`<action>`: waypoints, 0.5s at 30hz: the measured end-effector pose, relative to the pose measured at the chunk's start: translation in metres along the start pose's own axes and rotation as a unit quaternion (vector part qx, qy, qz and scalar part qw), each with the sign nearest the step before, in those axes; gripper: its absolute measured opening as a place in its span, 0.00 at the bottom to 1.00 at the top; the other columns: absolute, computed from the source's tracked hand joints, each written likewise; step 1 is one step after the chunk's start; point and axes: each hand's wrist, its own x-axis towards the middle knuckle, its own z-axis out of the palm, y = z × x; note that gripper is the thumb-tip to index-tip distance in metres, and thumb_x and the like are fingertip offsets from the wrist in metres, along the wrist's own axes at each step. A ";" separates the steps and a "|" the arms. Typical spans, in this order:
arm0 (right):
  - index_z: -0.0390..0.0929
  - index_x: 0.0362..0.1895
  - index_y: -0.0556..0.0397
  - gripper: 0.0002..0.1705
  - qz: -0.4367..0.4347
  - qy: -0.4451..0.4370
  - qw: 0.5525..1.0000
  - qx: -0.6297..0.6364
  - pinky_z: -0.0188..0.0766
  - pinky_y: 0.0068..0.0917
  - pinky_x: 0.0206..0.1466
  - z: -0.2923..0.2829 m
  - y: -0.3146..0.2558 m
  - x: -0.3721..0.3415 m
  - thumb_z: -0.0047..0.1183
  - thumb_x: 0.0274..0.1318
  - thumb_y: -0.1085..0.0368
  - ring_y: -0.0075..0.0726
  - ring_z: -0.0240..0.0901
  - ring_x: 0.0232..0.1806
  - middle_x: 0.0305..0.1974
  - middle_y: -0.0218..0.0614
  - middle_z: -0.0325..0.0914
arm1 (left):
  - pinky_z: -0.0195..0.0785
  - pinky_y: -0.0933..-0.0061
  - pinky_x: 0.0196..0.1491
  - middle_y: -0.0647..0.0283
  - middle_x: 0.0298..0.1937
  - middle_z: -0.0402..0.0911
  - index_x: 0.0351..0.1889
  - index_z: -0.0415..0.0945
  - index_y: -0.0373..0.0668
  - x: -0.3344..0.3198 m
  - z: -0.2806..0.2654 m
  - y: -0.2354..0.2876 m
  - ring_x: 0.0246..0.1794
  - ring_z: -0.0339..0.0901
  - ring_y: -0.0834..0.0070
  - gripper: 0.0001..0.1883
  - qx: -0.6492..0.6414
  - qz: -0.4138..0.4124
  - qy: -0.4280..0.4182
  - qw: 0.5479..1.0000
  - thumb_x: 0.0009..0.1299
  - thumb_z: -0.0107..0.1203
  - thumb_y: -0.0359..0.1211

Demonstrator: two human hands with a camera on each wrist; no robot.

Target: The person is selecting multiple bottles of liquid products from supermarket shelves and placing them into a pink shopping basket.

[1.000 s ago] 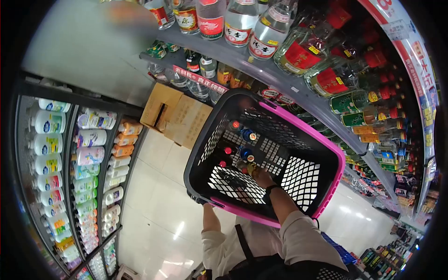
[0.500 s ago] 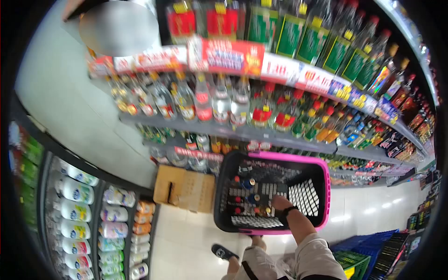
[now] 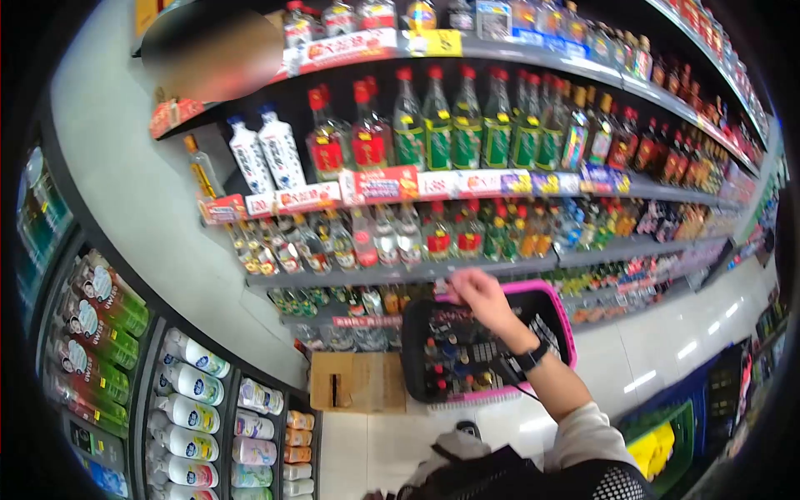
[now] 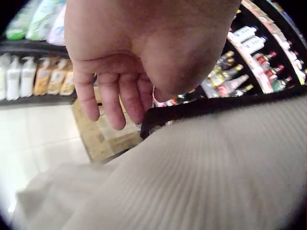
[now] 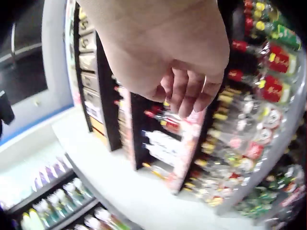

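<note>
My right hand [image 3: 485, 302] is raised over a black shopping basket with a pink rim [image 3: 546, 292], in front of the liquor shelves. In the right wrist view its fingers [image 5: 184, 91] hang loosely curled and hold nothing. Several bottles with red or blue caps, among them a red-capped bottle [image 3: 440, 384], stand inside the basket, partly hidden by my forearm. My left hand [image 4: 144, 62] hangs with relaxed fingers and an empty palm in the left wrist view, overlapping a cardboard box [image 4: 93, 136] there.
Shelves hold green-labelled bottles [image 3: 467, 133] and two white bottles [image 3: 281, 154] behind price tags. At the left stand shelves of pump bottles [image 3: 192, 417]. The cardboard box [image 3: 379, 383] lies left of the basket. Blue and green crates [image 3: 677, 429] stand at the right.
My right hand has come up out of the basket, where it was at a bottle among the others. My left hand has left the basket's near edge. The head view has tilted up toward the shelves.
</note>
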 end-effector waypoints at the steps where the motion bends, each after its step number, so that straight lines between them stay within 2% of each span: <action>1: 0.74 0.40 0.56 0.08 -0.021 0.036 0.998 0.057 0.68 0.23 0.36 0.013 -0.032 0.002 0.48 0.66 0.65 0.21 0.70 0.32 0.29 0.28 0.74 | 0.55 0.68 0.58 0.49 0.58 0.65 0.59 0.64 0.38 -0.001 -0.011 0.048 0.57 0.61 0.59 0.25 0.004 0.058 -0.006 0.998 0.70 0.54 0.43; 2: 0.75 0.41 0.56 0.08 -0.042 0.074 0.990 0.112 0.69 0.22 0.36 0.025 -0.057 0.001 0.48 0.67 0.64 0.22 0.72 0.33 0.30 0.29 0.75 | 0.62 0.65 0.45 0.50 0.44 0.73 0.48 0.72 0.36 -0.005 -0.022 0.100 0.42 0.68 0.62 0.19 0.007 0.116 -0.013 0.993 0.70 0.52 0.44; 3: 0.75 0.40 0.54 0.08 -0.025 0.088 0.971 0.221 0.69 0.23 0.36 0.037 -0.080 -0.010 0.48 0.66 0.64 0.23 0.72 0.33 0.30 0.29 0.76 | 0.69 0.62 0.32 0.52 0.30 0.82 0.37 0.79 0.35 -0.013 -0.031 0.144 0.27 0.76 0.64 0.19 0.009 0.173 -0.022 0.985 0.70 0.50 0.44; 4: 0.76 0.40 0.53 0.08 -0.020 0.101 0.940 0.324 0.69 0.24 0.36 0.044 -0.099 -0.015 0.48 0.66 0.63 0.24 0.73 0.33 0.30 0.30 0.76 | 0.71 0.66 0.34 0.53 0.29 0.82 0.35 0.78 0.35 -0.005 -0.034 0.179 0.28 0.78 0.67 0.17 0.065 0.218 -0.035 0.973 0.71 0.50 0.42; 5: 0.76 0.39 0.52 0.08 -0.020 0.065 0.912 0.406 0.68 0.25 0.36 0.048 -0.107 -0.019 0.48 0.66 0.62 0.25 0.72 0.31 0.29 0.29 0.76 | 0.72 0.70 0.36 0.55 0.27 0.82 0.33 0.76 0.34 0.001 -0.036 0.210 0.28 0.81 0.69 0.15 0.120 0.261 -0.047 0.957 0.72 0.51 0.39; 6: 0.76 0.39 0.51 0.08 -0.022 0.027 0.875 0.483 0.66 0.25 0.36 0.050 -0.113 -0.024 0.48 0.65 0.61 0.25 0.70 0.30 0.28 0.29 0.75 | 0.72 0.71 0.36 0.55 0.27 0.82 0.34 0.77 0.34 -0.004 -0.034 0.248 0.30 0.81 0.70 0.14 0.100 0.284 -0.068 0.951 0.72 0.52 0.38; 7: 0.75 0.38 0.50 0.08 0.014 0.006 0.841 0.540 0.63 0.26 0.36 0.055 -0.118 -0.030 0.49 0.64 0.60 0.25 0.67 0.28 0.26 0.28 0.73 | 0.72 0.70 0.37 0.52 0.30 0.82 0.37 0.77 0.34 -0.015 -0.030 0.289 0.32 0.81 0.66 0.12 0.065 0.319 -0.095 0.941 0.71 0.52 0.36; 8: 0.75 0.38 0.51 0.08 0.023 -0.011 0.828 0.559 0.62 0.26 0.35 0.059 -0.126 -0.037 0.49 0.63 0.60 0.24 0.65 0.27 0.25 0.27 0.72 | 0.72 0.70 0.39 0.52 0.31 0.81 0.38 0.77 0.34 -0.022 -0.025 0.322 0.34 0.81 0.67 0.11 0.062 0.375 -0.107 0.919 0.70 0.53 0.35; 9: 0.74 0.38 0.51 0.08 0.009 -0.015 0.835 0.550 0.62 0.26 0.35 0.063 -0.129 -0.044 0.49 0.63 0.61 0.24 0.65 0.27 0.24 0.27 0.71 | 0.72 0.68 0.40 0.53 0.34 0.82 0.37 0.77 0.34 -0.032 -0.019 0.348 0.37 0.81 0.67 0.10 0.067 0.407 -0.116 0.903 0.68 0.56 0.33; 10: 0.74 0.37 0.51 0.08 -0.006 -0.023 0.842 0.539 0.62 0.26 0.35 0.066 -0.132 -0.048 0.49 0.63 0.61 0.24 0.65 0.27 0.24 0.27 0.70 | 0.72 0.67 0.43 0.54 0.36 0.82 0.40 0.77 0.34 -0.053 -0.015 0.383 0.39 0.81 0.67 0.11 0.049 0.420 -0.160 0.892 0.67 0.58 0.33; 11: 0.74 0.38 0.52 0.07 -0.029 -0.014 0.870 0.492 0.62 0.25 0.35 0.068 -0.133 -0.054 0.49 0.63 0.62 0.24 0.65 0.27 0.24 0.27 0.69 | 0.72 0.67 0.46 0.55 0.38 0.82 0.44 0.77 0.34 -0.075 -0.011 0.412 0.41 0.81 0.67 0.13 0.032 0.432 -0.203 0.878 0.66 0.60 0.33; 12: 0.73 0.38 0.53 0.07 -0.059 -0.015 0.896 0.441 0.64 0.22 0.34 0.068 -0.134 -0.061 0.48 0.64 0.64 0.22 0.67 0.28 0.25 0.27 0.70 | 0.70 0.69 0.50 0.55 0.45 0.80 0.53 0.71 0.35 -0.088 -0.004 0.427 0.47 0.79 0.68 0.20 0.013 0.457 -0.260 0.850 0.64 0.61 0.30; 13: 0.73 0.38 0.55 0.07 -0.079 -0.012 0.922 0.379 0.65 0.23 0.35 0.066 -0.137 -0.068 0.47 0.65 0.64 0.24 0.68 0.27 0.26 0.29 0.71 | 0.68 0.70 0.55 0.55 0.51 0.78 0.62 0.65 0.36 -0.098 0.005 0.438 0.52 0.76 0.69 0.29 -0.006 0.480 -0.315 0.819 0.62 0.63 0.28; 14: 0.72 0.38 0.57 0.07 -0.098 -0.008 0.944 0.315 0.67 0.24 0.35 0.062 -0.140 -0.075 0.46 0.66 0.65 0.27 0.70 0.27 0.26 0.31 0.72 | 0.68 0.70 0.55 0.55 0.51 0.78 0.62 0.65 0.36 -0.109 0.017 0.449 0.52 0.76 0.69 0.29 -0.003 0.481 -0.316 0.818 0.62 0.63 0.28; 15: 0.72 0.38 0.58 0.06 -0.123 -0.007 0.949 0.290 0.68 0.22 0.36 0.057 -0.139 -0.078 0.47 0.65 0.67 0.23 0.71 0.30 0.28 0.32 0.73 | 0.64 0.68 0.60 0.54 0.56 0.73 0.66 0.55 0.37 -0.120 0.031 0.460 0.57 0.72 0.67 0.38 -0.084 0.479 -0.366 0.794 0.60 0.65 0.27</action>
